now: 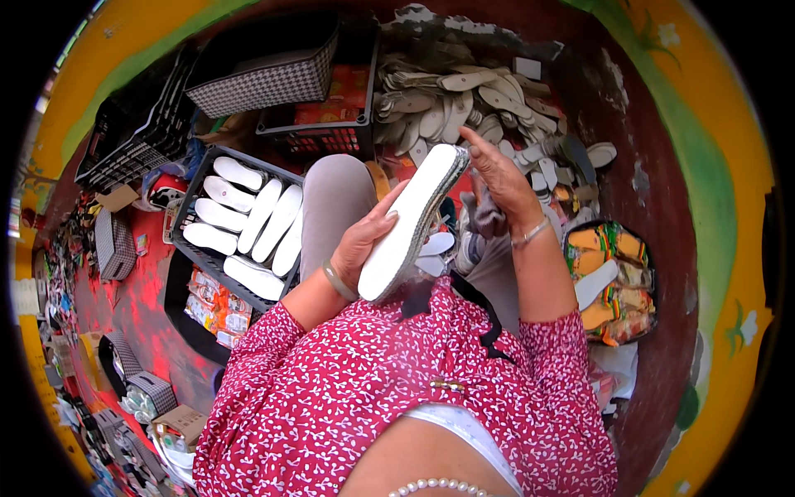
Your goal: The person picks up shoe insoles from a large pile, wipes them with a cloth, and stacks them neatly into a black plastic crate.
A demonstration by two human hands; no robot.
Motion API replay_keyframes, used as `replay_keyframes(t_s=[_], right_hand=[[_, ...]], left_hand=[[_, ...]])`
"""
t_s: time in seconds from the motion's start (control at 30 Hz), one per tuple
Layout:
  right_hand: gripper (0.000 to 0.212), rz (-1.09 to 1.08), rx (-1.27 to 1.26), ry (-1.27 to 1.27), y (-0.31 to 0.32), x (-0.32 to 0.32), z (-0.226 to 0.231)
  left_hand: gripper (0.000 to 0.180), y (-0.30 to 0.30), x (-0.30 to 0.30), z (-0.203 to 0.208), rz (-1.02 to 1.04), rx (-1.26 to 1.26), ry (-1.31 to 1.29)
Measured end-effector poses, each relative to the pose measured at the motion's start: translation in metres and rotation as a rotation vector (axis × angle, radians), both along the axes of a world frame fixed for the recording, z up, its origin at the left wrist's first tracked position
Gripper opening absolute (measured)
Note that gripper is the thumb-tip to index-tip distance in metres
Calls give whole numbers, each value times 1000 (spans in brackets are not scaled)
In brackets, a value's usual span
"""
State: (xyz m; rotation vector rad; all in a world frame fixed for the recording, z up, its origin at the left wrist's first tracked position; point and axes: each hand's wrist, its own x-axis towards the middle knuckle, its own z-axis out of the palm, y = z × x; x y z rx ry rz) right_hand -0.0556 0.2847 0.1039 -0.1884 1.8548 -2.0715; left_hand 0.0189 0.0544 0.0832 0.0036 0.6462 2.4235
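Insoles (410,224), stacked before the red shirt (331,381), are clasped by the left hand (362,244); the right hand (507,189) is held outstretched near their tips; edges are best kept flush.

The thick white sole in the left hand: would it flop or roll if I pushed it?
The sole would probably be stiff: it's thick and doesn't sag beyond the left hand. It likely wouldn't roll, because its face looks broad and flat.
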Motion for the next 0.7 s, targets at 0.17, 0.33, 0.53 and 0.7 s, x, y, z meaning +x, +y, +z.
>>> replay_keyframes(t_s=[0.17,0.33,0.53,0.7], right_hand=[[76,28,-429,1,-20,13,-5],[51,139,-428,-101,-12,14,-11],[57,143,-503,-28,-16,20,-15],[59,125,-508,-66,-23,25,-10]], left_hand=[[68,4,0,-7,-104,82,-13],[65,9,6,-7,-136,39,-50],[65,4,4,-12,-85,-80,34],[66,8,5,-7,-38,-33,14]])
